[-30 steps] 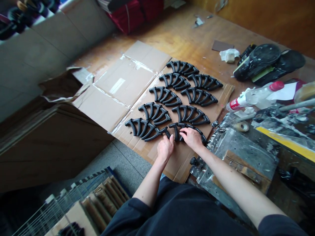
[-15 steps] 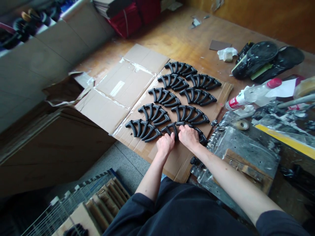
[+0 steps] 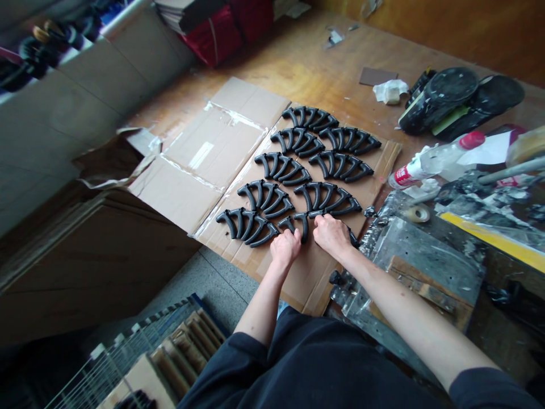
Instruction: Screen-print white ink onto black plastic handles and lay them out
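Several groups of black curved plastic parts (image 3: 272, 196) lie in two rows on a flattened cardboard sheet (image 3: 200, 153) spread over a wooden table. My left hand (image 3: 285, 247) is curled at the near end of the nearest group (image 3: 303, 222), its fingers closed on one black part. My right hand (image 3: 334, 236) lies over the same group from the right, fingers bent down on the parts and hiding most of them. Both hands sit side by side, almost touching.
A clear bottle with a red cap (image 3: 434, 160), a tape roll (image 3: 419, 213) and a paint-smeared board (image 3: 426, 255) lie to the right. Black round items (image 3: 451, 96) sit at the far right. A wire basket with cardboard tubes (image 3: 170, 346) stands below the table edge.
Both hands have drawn closer together over the nearest group of parts, and my left hand has gone from spread fingers to a closed grip. The view has shifted slightly.
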The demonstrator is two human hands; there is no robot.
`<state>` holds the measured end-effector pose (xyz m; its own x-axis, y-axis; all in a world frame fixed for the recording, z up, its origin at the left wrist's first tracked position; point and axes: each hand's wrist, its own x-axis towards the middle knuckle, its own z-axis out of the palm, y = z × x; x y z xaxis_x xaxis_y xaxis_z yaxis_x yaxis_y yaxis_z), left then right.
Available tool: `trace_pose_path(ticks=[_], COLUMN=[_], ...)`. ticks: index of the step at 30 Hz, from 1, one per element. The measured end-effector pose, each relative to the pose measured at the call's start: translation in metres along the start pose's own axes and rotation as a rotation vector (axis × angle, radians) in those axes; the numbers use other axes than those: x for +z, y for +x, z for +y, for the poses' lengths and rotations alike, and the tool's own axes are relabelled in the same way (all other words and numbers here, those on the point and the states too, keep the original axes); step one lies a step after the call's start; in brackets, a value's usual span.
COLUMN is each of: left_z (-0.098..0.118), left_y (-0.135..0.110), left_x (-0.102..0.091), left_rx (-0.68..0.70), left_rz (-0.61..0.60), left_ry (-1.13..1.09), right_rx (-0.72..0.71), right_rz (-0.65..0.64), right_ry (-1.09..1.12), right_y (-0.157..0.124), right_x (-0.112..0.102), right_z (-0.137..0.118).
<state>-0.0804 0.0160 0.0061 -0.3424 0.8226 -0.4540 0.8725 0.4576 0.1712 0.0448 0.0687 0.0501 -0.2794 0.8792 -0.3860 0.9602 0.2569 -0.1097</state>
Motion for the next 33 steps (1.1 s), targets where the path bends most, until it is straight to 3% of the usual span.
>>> trace_pose_path(ticks=[10, 16, 21, 24, 28, 33], left_z=[-0.003, -0.002, 0.001, 0.004, 0.006, 0.012], left_y=[0.003, 0.009, 0.014, 0.013, 0.012, 0.012], left_x=[0.003, 0.002, 0.0, 0.0, 0.0, 0.0], left_rx=[0.099, 0.161, 0.173, 0.166, 0.177, 0.203], left_rz=[0.068, 0.011, -0.034, -0.014, 0.004, 0.019], left_ry=[0.092, 0.121, 0.125, 0.127, 0.131, 0.108], right_rx=[-0.062, -0.029, -0.085, -0.101, 0.014, 0.055], right_rz=[0.048, 0.024, 0.039, 0.037, 0.073, 0.145], right_ry=[-0.112, -0.087, -0.178, -0.22, -0.189, 0.087], right_y=[-0.01, -0.01, -0.015, -0.015, -0.023, -0.082], right_x=[0.005, 0.003, -0.006, -0.018, -0.037, -0.036], right_z=[0.003, 0.01, 0.015, 0.029, 0.063, 0.095])
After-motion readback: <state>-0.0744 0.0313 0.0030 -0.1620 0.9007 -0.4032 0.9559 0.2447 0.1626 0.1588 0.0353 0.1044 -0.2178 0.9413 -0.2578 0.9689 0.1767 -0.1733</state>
